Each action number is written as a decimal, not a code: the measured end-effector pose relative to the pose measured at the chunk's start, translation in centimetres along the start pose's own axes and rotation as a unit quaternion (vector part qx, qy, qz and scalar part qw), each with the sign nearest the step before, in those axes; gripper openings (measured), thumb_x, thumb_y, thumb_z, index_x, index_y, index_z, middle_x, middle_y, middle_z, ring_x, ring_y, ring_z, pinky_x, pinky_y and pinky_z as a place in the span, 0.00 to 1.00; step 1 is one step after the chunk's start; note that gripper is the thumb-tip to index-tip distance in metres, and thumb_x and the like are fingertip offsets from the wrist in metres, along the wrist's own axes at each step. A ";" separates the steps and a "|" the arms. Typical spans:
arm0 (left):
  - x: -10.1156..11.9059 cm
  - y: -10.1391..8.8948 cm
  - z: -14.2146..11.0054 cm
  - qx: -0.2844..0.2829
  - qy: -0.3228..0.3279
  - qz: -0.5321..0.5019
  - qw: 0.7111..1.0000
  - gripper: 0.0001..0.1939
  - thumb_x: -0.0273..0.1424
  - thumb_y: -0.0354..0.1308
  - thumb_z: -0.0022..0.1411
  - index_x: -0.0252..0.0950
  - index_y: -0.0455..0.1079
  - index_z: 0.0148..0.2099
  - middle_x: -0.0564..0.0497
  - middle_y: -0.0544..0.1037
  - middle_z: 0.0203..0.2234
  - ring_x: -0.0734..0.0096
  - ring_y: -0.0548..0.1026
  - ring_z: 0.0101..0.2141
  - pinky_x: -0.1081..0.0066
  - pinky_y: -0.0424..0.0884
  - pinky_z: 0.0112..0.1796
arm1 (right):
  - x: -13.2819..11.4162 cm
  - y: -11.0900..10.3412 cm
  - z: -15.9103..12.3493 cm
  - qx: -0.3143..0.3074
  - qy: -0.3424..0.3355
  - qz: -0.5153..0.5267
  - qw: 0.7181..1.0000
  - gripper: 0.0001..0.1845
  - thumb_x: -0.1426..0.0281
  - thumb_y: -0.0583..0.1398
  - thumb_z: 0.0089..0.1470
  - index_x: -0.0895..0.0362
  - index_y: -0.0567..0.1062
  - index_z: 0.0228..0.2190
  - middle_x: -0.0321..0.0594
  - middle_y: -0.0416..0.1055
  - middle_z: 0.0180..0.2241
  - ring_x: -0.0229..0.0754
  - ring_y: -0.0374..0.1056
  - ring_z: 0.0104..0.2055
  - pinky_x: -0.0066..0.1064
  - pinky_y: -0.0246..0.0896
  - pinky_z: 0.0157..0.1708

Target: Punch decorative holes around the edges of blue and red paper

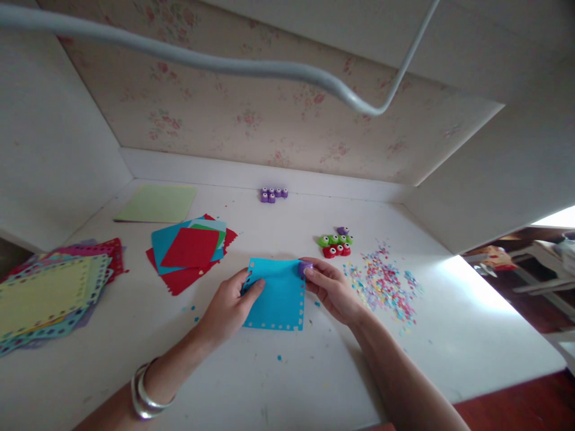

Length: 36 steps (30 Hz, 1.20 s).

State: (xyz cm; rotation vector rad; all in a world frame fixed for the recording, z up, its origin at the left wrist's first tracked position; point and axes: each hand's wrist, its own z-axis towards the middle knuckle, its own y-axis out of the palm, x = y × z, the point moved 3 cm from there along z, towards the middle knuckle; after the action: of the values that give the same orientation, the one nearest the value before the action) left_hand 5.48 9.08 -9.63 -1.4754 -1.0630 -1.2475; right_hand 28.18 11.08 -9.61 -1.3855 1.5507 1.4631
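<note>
A blue sheet of paper (276,299) is held just over the white table, with small holes punched along its left, bottom and right edges. My left hand (231,308) grips its left edge, thumb on top and fingers underneath. At the top right corner of the sheet sits a purple craft punch (305,268), pinched between the thumb and fingers of my right hand (330,287). The upper edge looks mostly unpunched. Beyond the right hand stand several green craft punches (335,240), red craft punches (336,250) and one more purple punch (343,230).
Punched paper bits (386,281) lie scattered at the right. Several purple punches (272,194) stand near the back wall. To the left are red and blue paper pieces (191,248), a pale green stack (155,203) and a pile of punched sheets (49,293). A white cable (287,69) crosses overhead.
</note>
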 end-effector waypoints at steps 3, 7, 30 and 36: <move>0.0 0.0 0.1 -0.002 0.004 0.008 1.000 0.17 0.46 0.57 0.65 0.37 0.73 0.41 0.47 0.79 0.34 0.60 0.77 0.35 0.68 0.72 0.36 | 0.0 0.1 0.0 -0.007 0.014 0.005 1.000 0.19 0.62 0.72 0.49 0.55 0.80 0.43 0.42 0.77 0.41 0.40 0.73 0.39 0.36 0.70 0.46; -0.1 0.0 0.1 0.001 0.005 0.022 1.000 0.17 0.46 0.56 0.65 0.37 0.72 0.41 0.47 0.79 0.33 0.61 0.76 0.34 0.69 0.72 0.36 | 0.0 0.2 0.0 -0.013 0.015 -0.007 1.000 0.19 0.62 0.72 0.47 0.56 0.81 0.41 0.41 0.77 0.39 0.40 0.72 0.38 0.37 0.69 0.46; 0.1 0.4 0.0 -0.040 -0.001 -0.029 0.999 0.15 0.44 0.58 0.65 0.37 0.73 0.44 0.47 0.81 0.36 0.60 0.78 0.36 0.67 0.75 0.37 | 0.3 -0.6 -0.4 0.059 -0.115 -0.117 0.985 0.07 0.65 0.70 0.48 0.52 0.82 0.32 0.33 0.69 0.23 0.38 0.59 0.25 0.33 0.53 0.26; 0.0 0.3 -0.1 -0.030 -0.006 -0.020 0.999 0.16 0.45 0.59 0.64 0.37 0.73 0.41 0.48 0.80 0.32 0.61 0.77 0.33 0.68 0.73 0.33 | 0.4 -0.6 -0.3 0.064 -0.114 -0.107 0.986 0.09 0.64 0.71 0.49 0.53 0.82 0.33 0.33 0.69 0.24 0.36 0.60 0.26 0.31 0.54 0.26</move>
State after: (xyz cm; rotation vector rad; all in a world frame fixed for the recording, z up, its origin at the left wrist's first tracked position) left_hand 5.77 8.96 -9.68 -1.5146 -1.0758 -1.3113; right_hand 28.68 10.75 -10.14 -1.2214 1.2855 1.3169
